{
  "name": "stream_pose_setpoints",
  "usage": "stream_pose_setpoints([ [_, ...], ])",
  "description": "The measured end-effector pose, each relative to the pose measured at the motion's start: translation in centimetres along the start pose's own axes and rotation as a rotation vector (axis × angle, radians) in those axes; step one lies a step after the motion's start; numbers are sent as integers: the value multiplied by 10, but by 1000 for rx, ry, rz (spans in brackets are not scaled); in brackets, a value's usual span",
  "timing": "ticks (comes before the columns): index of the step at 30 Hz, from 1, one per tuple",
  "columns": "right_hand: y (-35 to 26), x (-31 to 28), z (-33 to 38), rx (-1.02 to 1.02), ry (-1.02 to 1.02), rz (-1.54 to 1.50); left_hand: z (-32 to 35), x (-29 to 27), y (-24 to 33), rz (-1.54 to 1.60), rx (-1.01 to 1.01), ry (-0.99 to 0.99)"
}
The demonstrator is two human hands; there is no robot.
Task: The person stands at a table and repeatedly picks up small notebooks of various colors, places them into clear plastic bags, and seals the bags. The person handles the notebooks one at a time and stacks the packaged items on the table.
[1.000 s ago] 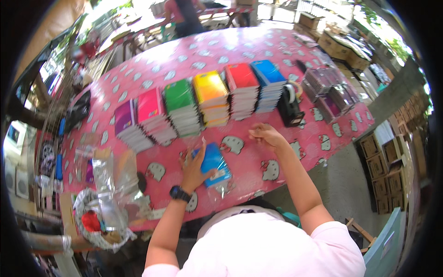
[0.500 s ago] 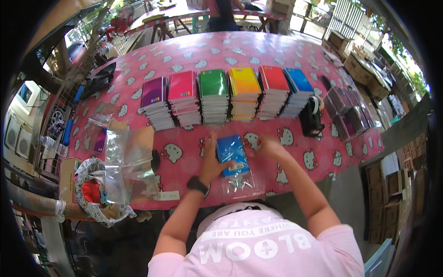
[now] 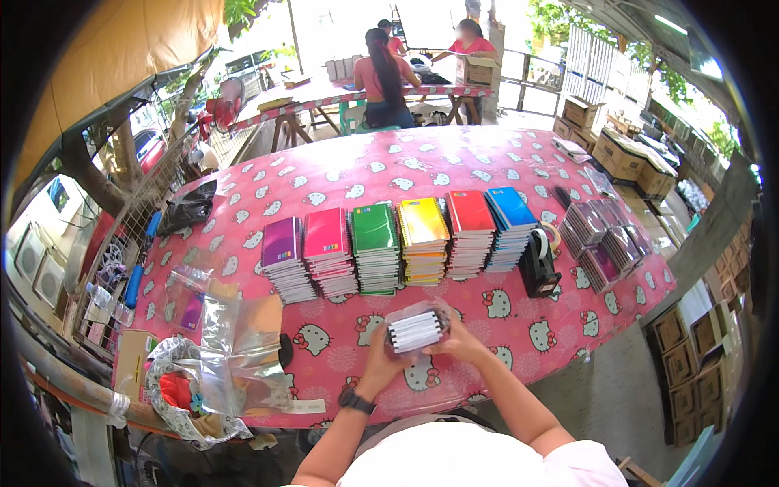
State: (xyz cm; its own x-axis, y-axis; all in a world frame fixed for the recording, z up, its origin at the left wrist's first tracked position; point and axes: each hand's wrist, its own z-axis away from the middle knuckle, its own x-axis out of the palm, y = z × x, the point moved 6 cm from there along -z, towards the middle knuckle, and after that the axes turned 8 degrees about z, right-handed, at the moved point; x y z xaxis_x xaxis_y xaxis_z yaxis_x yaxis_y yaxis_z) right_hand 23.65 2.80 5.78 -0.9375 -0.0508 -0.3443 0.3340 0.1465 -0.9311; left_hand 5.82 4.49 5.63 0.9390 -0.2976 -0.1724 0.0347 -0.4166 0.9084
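Between my two hands is a small bundle of spiral notebooks (image 3: 415,331) in clear plastic, turned so that its white page edges and dark spiral bindings face up. My left hand (image 3: 383,365) grips its left side, and my right hand (image 3: 459,338) closes round its right side. Just beyond stands a row of notebook stacks: purple (image 3: 281,245), pink (image 3: 326,234), green (image 3: 375,229), yellow (image 3: 423,221), red (image 3: 470,213) and blue (image 3: 511,209). A black tape dispenser (image 3: 539,269) stands at the row's right end.
Wrapped notebook bundles (image 3: 602,264) are piled at the table's right. Clear plastic bags (image 3: 231,357) lie at left, beside a cloth-lined basket (image 3: 182,414) and a cardboard box (image 3: 134,361). Several people work at a far table (image 3: 324,96). Brown cartons (image 3: 621,158) stand beyond the right edge.
The bundle, lying with its blue cover up before, is now tipped to show its page edges. My right hand, apart from it earlier, now grips it. The view has tilted upward.
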Motion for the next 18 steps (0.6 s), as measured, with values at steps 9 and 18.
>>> stream_pose_setpoints([
  [9, -33, 5, 7, -128, -42, -321, -5, 9, 8, 479, -58, -92],
  [18, -31, 10, 25, -65, 7, -107, 12, -1, 23, 305, -32, 57],
])
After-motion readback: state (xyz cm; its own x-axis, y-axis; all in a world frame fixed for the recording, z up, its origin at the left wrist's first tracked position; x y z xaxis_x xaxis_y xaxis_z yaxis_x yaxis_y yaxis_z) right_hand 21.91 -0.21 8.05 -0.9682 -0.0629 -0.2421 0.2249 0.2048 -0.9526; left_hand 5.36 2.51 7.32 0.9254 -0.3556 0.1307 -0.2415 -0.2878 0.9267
